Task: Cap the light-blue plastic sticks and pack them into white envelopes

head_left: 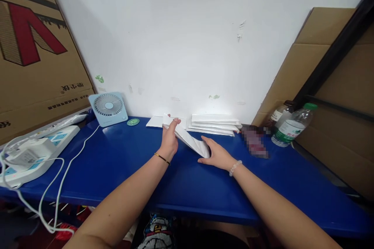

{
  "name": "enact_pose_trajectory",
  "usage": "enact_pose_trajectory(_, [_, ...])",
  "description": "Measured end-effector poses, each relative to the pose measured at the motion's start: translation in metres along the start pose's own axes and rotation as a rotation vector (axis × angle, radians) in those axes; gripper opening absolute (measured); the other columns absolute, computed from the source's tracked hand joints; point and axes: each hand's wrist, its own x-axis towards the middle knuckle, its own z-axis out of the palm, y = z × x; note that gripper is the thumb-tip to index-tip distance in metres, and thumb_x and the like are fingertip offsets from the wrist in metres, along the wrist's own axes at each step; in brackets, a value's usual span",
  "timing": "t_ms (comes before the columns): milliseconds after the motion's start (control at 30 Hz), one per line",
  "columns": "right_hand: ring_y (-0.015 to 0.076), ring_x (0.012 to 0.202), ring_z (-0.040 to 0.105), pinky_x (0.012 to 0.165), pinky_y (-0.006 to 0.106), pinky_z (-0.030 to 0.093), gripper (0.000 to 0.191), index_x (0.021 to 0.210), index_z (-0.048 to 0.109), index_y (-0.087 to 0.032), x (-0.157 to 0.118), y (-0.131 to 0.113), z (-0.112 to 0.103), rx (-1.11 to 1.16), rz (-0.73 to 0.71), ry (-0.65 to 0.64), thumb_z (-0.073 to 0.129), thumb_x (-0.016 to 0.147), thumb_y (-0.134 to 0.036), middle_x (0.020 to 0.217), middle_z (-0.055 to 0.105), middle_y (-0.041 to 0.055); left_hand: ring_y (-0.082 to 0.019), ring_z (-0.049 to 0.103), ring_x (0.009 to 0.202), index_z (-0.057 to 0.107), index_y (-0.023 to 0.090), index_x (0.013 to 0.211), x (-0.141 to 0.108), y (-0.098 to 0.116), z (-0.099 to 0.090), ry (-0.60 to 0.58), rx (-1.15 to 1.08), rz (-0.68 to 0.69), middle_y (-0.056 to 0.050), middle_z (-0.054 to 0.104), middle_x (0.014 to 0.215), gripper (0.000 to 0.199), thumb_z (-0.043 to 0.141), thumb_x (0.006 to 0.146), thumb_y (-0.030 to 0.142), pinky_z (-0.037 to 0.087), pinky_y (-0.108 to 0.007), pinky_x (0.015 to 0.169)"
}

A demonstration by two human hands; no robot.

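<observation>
A long, thin white packet (191,141), paper-like and slightly creased, slants above the blue table between my two hands. My left hand (170,137) is closed on its upper left end, with the thumb on top. At the lower right end, my right hand (218,153) cups the packet between thumb and fingers. Behind it, against the wall, lies a stack of similar white packets (214,123). Another flat white piece (154,121) lies to the left of that stack, partly hidden by my left hand.
A light blue fan (108,109) and a round green disc (133,122) stand at the back left of the blue table (117,171). A white power strip (37,163) with trailing cables is at far left. Bottles (292,128) and a blurred item (254,142) are on the right.
</observation>
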Motion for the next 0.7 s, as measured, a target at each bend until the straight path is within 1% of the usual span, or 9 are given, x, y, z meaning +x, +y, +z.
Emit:
enact_pose_trajectory(167, [0.0299, 0.130, 0.037, 0.107, 0.046, 0.032, 0.099, 0.145, 0.027, -0.022, 0.001, -0.002, 0.007, 0.084, -0.061, 0.001, 0.071, 0.064, -0.057, 0.144, 0.037, 0.0130, -0.018, 0.059, 0.105, 0.050, 0.024, 0.118, -0.004, 0.018, 0.015, -0.071, 0.083, 0.081, -0.004, 0.061, 0.108, 0.056, 0.075, 0.068, 0.031, 0.042, -0.033, 0.096])
enact_pose_trajectory(267, [0.0299, 0.130, 0.037, 0.107, 0.046, 0.032, 0.099, 0.145, 0.026, -0.023, 0.002, -0.004, 0.006, 0.115, -0.085, 0.012, 0.072, 0.063, -0.056, 0.143, 0.037, 0.0131, -0.020, 0.057, 0.109, 0.046, 0.026, 0.123, -0.005, 0.030, 0.023, -0.145, 0.135, 0.133, -0.005, 0.060, 0.111, 0.061, 0.074, 0.069, 0.034, 0.042, -0.035, 0.096])
enact_pose_trajectory(367, [0.0286, 0.128, 0.039, 0.105, 0.045, 0.034, 0.095, 0.145, 0.026, -0.024, 0.004, -0.005, 0.005, 0.129, -0.100, 0.014, 0.071, 0.066, -0.053, 0.141, 0.040, 0.0119, -0.021, 0.056, 0.110, 0.044, 0.026, 0.125, -0.005, 0.042, 0.032, -0.194, 0.184, 0.182, -0.005, 0.059, 0.113, 0.063, 0.074, 0.069, 0.036, 0.043, -0.035, 0.095])
enact_pose_trajectory(467, [0.0276, 0.125, 0.044, 0.103, 0.045, 0.037, 0.082, 0.143, 0.030, -0.024, 0.007, -0.007, 0.005, 0.093, -0.089, 0.025, 0.066, 0.074, -0.050, 0.136, 0.045, 0.0112, -0.021, 0.057, 0.108, 0.045, 0.025, 0.124, -0.005, 0.056, 0.041, -0.208, 0.242, 0.233, -0.006, 0.060, 0.111, 0.063, 0.074, 0.069, 0.038, 0.044, -0.036, 0.094])
enact_pose_trajectory(600, [0.0261, 0.119, 0.048, 0.100, 0.043, 0.040, 0.055, 0.131, 0.047, -0.024, 0.009, -0.006, 0.008, -0.020, -0.146, 0.031, 0.057, 0.083, -0.048, 0.129, 0.052, 0.0097, -0.020, 0.059, 0.102, 0.045, 0.023, 0.124, -0.003, 0.082, 0.049, -0.225, 0.295, 0.291, -0.004, 0.061, 0.105, 0.065, 0.075, 0.067, 0.037, 0.044, -0.036, 0.093])
enact_pose_trajectory(700, [0.0266, 0.119, 0.048, 0.100, 0.043, 0.041, 0.047, 0.124, 0.055, -0.023, 0.009, -0.005, 0.010, -0.100, -0.170, 0.019, 0.052, 0.085, -0.050, 0.129, 0.052, 0.0104, -0.020, 0.060, 0.100, 0.046, 0.024, 0.123, -0.003, 0.105, 0.052, -0.260, 0.348, 0.322, -0.004, 0.061, 0.102, 0.066, 0.075, 0.065, 0.036, 0.045, -0.036, 0.092])
